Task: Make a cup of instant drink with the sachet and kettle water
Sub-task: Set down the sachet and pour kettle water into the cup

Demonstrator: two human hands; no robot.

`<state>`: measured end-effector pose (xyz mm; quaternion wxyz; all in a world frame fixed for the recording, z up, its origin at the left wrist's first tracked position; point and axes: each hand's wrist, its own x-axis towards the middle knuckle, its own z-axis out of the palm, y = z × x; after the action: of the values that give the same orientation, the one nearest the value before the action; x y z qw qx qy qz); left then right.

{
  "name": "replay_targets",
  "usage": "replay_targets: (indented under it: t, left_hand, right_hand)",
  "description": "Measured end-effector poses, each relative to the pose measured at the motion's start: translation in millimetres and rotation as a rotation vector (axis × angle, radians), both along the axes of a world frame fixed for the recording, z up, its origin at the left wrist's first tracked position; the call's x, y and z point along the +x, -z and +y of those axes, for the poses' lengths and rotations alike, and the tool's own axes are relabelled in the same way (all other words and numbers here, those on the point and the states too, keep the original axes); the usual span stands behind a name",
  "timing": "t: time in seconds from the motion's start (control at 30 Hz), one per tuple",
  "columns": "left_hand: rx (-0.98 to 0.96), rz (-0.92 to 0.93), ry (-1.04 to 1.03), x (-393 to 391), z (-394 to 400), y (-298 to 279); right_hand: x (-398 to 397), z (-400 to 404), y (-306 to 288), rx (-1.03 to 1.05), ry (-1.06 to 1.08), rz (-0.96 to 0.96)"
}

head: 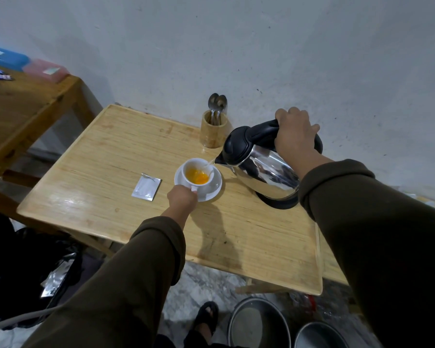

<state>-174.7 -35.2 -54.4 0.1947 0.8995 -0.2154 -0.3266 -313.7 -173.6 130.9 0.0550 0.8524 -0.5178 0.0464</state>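
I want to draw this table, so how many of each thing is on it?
Kettle: 1
Cup: 1
Saucer: 1
Sachet: 1
Spoon holder: 1
Spoons: 2 bowls show above the holder; more could be hidden
Total: 7

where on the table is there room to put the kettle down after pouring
Bare wood runs along the near edge of the table and left of the sachet. It is crowded between the spoon holder, cup and kettle.
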Motion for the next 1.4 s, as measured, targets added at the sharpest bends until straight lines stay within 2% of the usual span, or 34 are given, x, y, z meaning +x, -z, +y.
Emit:
replay_targets:
  t: [0.6, 1.4]
  left_hand:
    - [-0.016, 0.023, -0.034, -1.4, -1.8, 2.1]
    - [0.021, -0.04, 0.039, -0.8, -0.1, 0.9]
  right_hand:
    - [-0.9, -1.9, -3.3, -0.004, 0.014, 0.021]
    - [-0.8, -0.9, -2.5, -0.006, 0.021, 0.021]
